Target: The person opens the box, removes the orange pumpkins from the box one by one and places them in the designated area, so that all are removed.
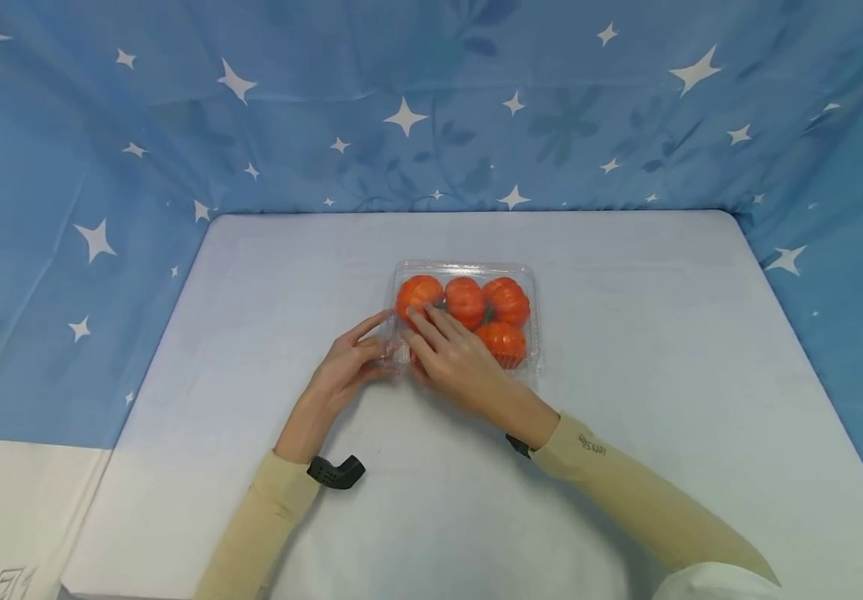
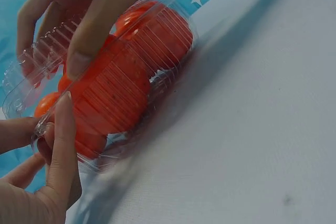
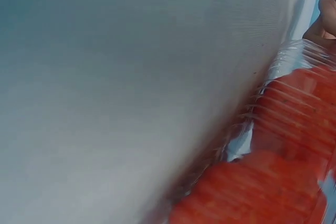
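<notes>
Blue star-print cloth [image 1: 431, 50] beyond the container, white table [image 1: 649, 350] under it. Clear container [image 1: 469, 267] has orange pumpkins [image 1: 507, 301] inside. Left hand [image 1: 343, 364] pinches container's left edge. Right hand [image 1: 469, 365], over container's near-left part, grips it, thumb on near side, fingers bent.

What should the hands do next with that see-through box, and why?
Maybe the left hand should steady the left end of the clear box, so it probably won't slide while the right hand works. Its fingers are right at that end, and the right hand reaches over the same end, where pumpkin-like things sit inside.
</notes>
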Demonstrator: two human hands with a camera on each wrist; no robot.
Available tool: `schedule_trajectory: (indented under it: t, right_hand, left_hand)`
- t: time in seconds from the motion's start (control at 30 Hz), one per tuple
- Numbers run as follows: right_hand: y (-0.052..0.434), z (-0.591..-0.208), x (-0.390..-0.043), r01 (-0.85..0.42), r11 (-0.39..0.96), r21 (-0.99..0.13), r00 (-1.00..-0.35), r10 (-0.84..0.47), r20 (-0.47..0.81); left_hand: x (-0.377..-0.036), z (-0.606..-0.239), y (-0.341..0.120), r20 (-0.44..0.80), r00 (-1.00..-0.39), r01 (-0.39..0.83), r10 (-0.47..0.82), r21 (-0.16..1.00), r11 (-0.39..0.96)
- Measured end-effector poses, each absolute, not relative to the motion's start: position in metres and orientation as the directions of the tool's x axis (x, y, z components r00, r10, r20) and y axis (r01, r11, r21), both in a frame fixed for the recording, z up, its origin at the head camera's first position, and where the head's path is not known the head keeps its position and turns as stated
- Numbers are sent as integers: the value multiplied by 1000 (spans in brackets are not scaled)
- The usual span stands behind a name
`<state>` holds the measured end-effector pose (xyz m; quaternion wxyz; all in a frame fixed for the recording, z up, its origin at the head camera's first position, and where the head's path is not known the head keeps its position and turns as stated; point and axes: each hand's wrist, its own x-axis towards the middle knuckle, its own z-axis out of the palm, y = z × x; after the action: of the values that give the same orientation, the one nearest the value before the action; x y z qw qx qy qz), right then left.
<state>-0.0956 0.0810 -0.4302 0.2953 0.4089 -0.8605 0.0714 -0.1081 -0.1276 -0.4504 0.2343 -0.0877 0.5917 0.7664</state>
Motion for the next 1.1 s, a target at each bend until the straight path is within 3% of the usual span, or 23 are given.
schedule_trajectory:
  t: [0.57,1.1]
  right_hand:
    - [116,-432,-85,-746,666,12,-562,-639,525]
    - [163,-431,-75,-705,692,-158,-680,-595,428]
  left_hand:
    - [-110,-453,-129,-391,-883,-444,258,875,-192]
    - [-107,-453,-135,-368,-873,-457,320,848,-270]
